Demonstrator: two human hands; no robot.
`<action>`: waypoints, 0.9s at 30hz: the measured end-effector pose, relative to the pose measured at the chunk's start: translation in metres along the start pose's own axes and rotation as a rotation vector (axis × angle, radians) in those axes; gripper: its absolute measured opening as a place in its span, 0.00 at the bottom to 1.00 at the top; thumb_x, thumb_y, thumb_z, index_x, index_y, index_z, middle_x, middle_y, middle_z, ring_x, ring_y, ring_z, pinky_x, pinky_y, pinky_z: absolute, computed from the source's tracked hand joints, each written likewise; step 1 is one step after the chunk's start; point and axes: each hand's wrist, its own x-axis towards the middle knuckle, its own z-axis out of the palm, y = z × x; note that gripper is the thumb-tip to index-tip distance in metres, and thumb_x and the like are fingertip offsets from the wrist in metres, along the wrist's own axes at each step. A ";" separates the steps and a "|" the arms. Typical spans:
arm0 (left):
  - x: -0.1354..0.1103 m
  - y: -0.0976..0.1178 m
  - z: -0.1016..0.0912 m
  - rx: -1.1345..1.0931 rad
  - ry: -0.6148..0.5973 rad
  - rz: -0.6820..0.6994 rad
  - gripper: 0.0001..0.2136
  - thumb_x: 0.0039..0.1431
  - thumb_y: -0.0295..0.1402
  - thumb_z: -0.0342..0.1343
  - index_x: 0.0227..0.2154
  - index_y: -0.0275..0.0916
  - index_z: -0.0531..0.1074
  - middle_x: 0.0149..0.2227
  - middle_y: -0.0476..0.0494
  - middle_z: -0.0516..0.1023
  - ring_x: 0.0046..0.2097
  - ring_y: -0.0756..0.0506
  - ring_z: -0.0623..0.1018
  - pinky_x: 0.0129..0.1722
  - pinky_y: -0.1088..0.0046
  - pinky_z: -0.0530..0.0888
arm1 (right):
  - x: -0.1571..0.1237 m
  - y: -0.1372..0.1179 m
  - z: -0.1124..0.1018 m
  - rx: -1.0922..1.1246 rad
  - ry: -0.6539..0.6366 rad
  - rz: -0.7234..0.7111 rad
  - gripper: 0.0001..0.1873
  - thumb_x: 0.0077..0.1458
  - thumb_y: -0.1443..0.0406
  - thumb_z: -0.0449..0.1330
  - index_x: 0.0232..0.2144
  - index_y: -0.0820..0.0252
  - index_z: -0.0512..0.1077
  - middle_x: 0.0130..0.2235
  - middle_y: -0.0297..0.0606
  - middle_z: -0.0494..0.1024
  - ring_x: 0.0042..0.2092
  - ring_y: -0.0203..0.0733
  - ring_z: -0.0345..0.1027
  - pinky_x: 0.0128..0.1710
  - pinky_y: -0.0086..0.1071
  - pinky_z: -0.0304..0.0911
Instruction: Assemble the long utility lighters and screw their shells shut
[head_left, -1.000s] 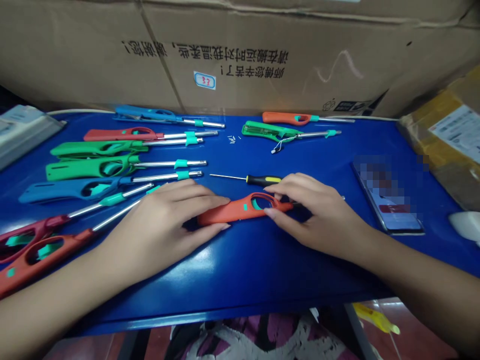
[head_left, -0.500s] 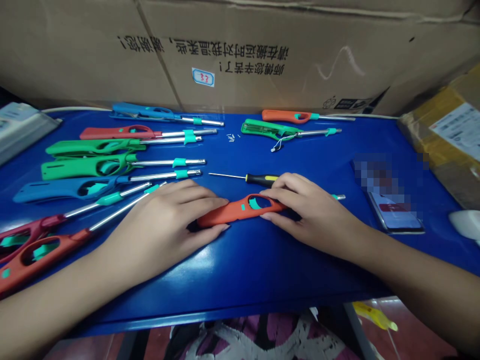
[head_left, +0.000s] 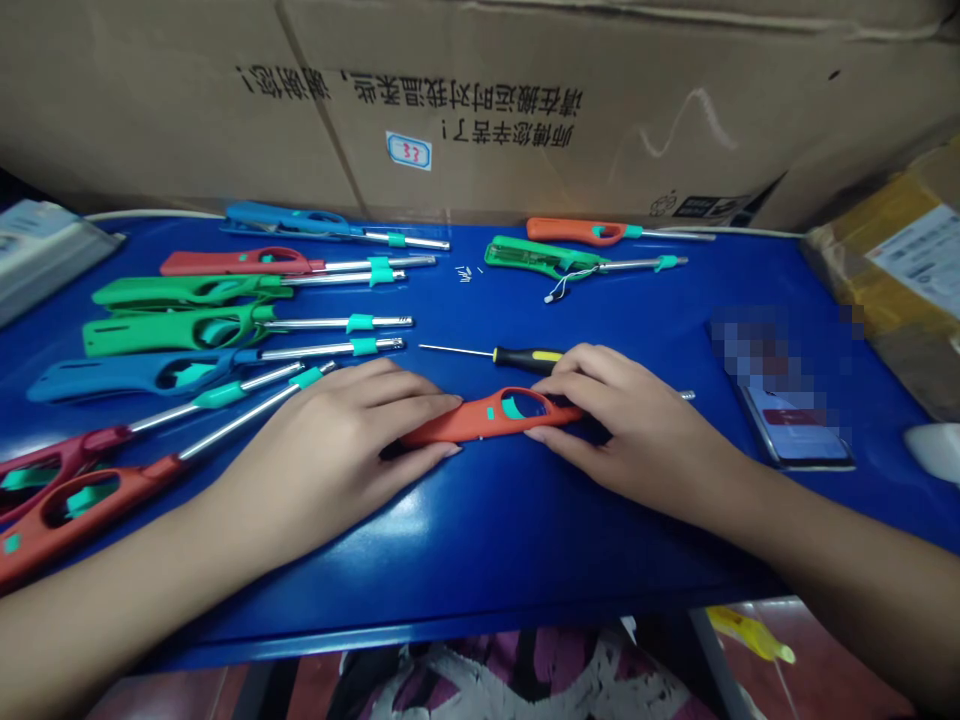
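Between my hands lies an orange-red gas lighter (head_left: pixel 476 420) with a green trigger in its oval opening. My left hand (head_left: pixel 360 425) is closed around the handle's left end. At the trigger end, the thumb and fingers of my right hand (head_left: pixel 607 410) grip the body, and most of the metal tube is hidden behind that hand. Just beyond, a screwdriver (head_left: pixel 525 357) with a black and yellow handle lies on the blue tabletop (head_left: pixel 450 570), its shaft pointing left. Several small screws (head_left: pixel 463 274) are scattered farther back.
Several lighters lie at the left, among them a blue one (head_left: pixel 142 375) and a green one (head_left: pixel 180 330). An opened green lighter (head_left: pixel 532 257) with loose wires is at the back, near an orange one (head_left: pixel 574 231). A phone (head_left: pixel 802 430) lies right; a cardboard box (head_left: pixel 480 60) stands behind.
Both hands and the orange-red lighter sit almost as before, shifted very slightly to the right in view. The grip is unchanged, and the other things stay in place.
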 end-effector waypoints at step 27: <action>0.000 0.003 0.005 -0.094 0.045 -0.024 0.13 0.71 0.39 0.62 0.50 0.37 0.82 0.46 0.40 0.84 0.46 0.41 0.82 0.44 0.63 0.79 | -0.007 -0.007 -0.006 -0.105 -0.016 0.015 0.08 0.67 0.63 0.64 0.46 0.59 0.76 0.47 0.44 0.78 0.49 0.55 0.72 0.49 0.49 0.69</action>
